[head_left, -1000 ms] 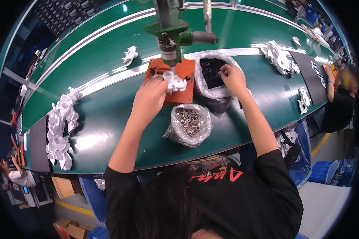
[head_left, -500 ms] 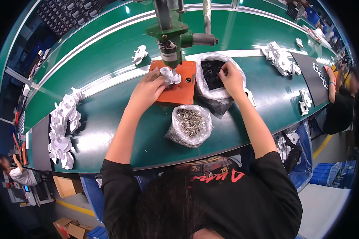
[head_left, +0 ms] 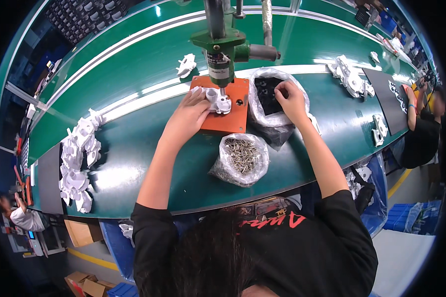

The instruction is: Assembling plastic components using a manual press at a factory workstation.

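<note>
My left hand [head_left: 187, 118] holds a white moulded plastic part [head_left: 223, 105] on an orange plate [head_left: 233, 122], its fingers along the part's left end. Directly over the part stands the tip of a green press-like machine [head_left: 219, 67]; I cannot tell whether they touch. My right hand [head_left: 291, 103] is over a clear plastic bag [head_left: 305, 89] of small black pieces [head_left: 267, 99]. Its thumb and forefinger are pinched together, and whatever is between them is too small to see. Nearer me sits an open clear bag [head_left: 224, 171] full of metal screws [head_left: 243, 154].
White plastic parts lie heaped at the left [head_left: 77, 158] and back right [head_left: 351, 76] of the green table [head_left: 134, 163]. A single white part [head_left: 186, 66] rests behind the plate. At far right, a co-worker's arm [head_left: 411, 116] reaches to a black mat [head_left: 389, 106].
The view has shifted, moving the bench items rightward in the picture. More of the white part shows beside my left fingers. My right hand stays pinched at the bag of black pieces.
</note>
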Action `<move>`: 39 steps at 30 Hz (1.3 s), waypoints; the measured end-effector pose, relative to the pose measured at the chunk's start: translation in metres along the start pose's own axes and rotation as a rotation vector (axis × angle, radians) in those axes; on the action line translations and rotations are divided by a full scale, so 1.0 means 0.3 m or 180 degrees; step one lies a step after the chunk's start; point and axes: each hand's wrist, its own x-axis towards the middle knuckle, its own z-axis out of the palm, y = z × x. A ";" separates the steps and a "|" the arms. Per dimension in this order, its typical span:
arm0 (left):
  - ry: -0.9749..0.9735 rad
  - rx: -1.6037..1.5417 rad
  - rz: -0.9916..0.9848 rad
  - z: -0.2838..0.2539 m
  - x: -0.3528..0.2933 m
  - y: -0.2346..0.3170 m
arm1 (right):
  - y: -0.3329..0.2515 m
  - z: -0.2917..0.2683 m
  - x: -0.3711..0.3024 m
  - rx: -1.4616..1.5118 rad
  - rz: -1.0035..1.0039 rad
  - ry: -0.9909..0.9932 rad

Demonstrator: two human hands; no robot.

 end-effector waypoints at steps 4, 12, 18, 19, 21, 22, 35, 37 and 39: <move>-0.0106 -0.0216 -0.0059 0.033 0.002 -0.034 | -0.092 0.037 0.000 0.0399 -0.0235 -0.0091; 0.0821 0.0271 -0.0090 0.124 -0.008 0.035 | -0.335 0.167 0.028 0.0723 -0.0100 -0.0805; 0.1130 0.0297 -0.0072 0.144 -0.010 0.027 | -0.323 0.215 0.048 0.0096 -0.0110 -0.0931; 0.1157 0.0297 -0.0026 0.138 -0.011 0.025 | -0.322 0.218 0.055 0.0081 -0.0051 -0.1051; 0.1199 0.0306 -0.0029 0.132 -0.018 0.023 | -0.332 0.227 0.057 0.0065 0.0003 -0.1191; 0.1230 0.0317 -0.0007 0.133 -0.017 0.022 | -0.336 0.229 0.057 -0.0056 0.0005 -0.1213; 0.1245 0.0357 -0.0011 0.146 -0.021 0.008 | -0.417 0.135 -0.020 -0.0009 -0.0370 -0.0534; 0.1257 0.0379 -0.0006 0.144 -0.020 0.012 | -0.476 0.045 -0.062 0.0599 -0.0094 -0.1398; 0.1250 0.0386 -0.0025 0.141 -0.023 0.009 | -0.493 0.001 -0.114 0.0706 -0.0315 -0.2224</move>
